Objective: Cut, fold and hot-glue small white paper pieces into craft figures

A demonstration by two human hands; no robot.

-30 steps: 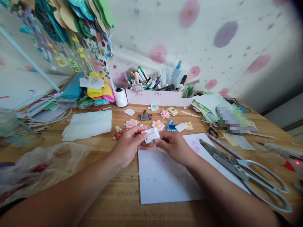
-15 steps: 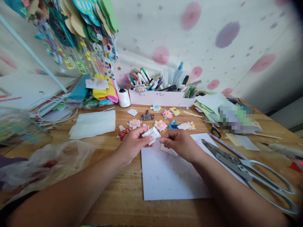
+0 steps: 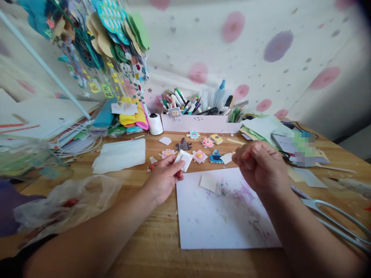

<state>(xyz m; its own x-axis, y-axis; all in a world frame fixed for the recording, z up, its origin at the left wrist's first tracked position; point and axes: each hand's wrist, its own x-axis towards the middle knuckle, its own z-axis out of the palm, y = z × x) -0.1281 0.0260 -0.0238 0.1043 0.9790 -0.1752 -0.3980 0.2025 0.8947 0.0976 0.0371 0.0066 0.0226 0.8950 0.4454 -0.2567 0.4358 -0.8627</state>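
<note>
Between the thumb and fingers of my left hand is a small white folded paper piece, held up over the table. My right hand hovers to the right, its fingers curled closed; whether something small is in them is hidden. Below and between the hands lies a white board with purple and dark smudges. A small off-white paper square rests near its top edge. Past my hands several small decorated paper figures are spread out, among them a pink and yellow one and a blue one.
Large scissors lie at the right, partly behind my right forearm. A long box of pens stands at the back beside a white thread spool. White sheets and a plastic bag lie left. Paper scraps are piled back right.
My right hand has moved away from the paper piece, to the right and upward. The left hand still holds the piece, now tilted more upright. The off-white square on the board is uncovered.
</note>
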